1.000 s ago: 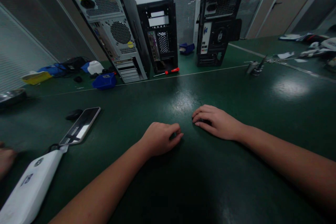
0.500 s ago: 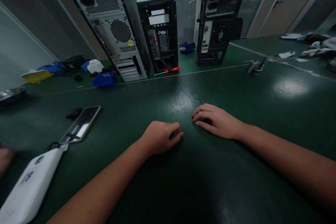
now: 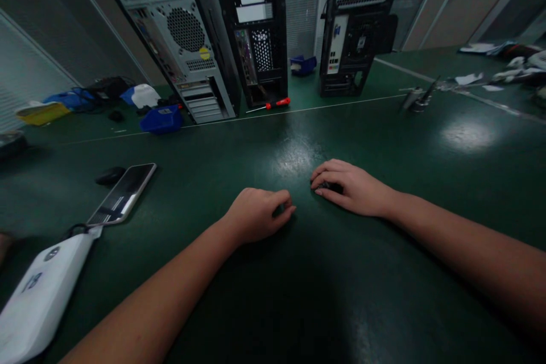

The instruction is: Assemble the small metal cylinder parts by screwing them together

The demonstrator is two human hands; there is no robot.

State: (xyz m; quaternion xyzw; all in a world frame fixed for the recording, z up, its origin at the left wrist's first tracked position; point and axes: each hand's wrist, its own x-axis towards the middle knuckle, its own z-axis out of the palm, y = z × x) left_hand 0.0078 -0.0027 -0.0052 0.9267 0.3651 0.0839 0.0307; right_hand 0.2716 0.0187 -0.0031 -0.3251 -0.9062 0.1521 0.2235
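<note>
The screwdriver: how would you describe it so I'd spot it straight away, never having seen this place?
On the green table, find the middle and slimmest-looking of three upright computer cases, the black one. Just in front of its foot lies the screwdriver, thin metal shaft pointing left. Its bright red handle sets it apart from the dark case behind it.
</note>
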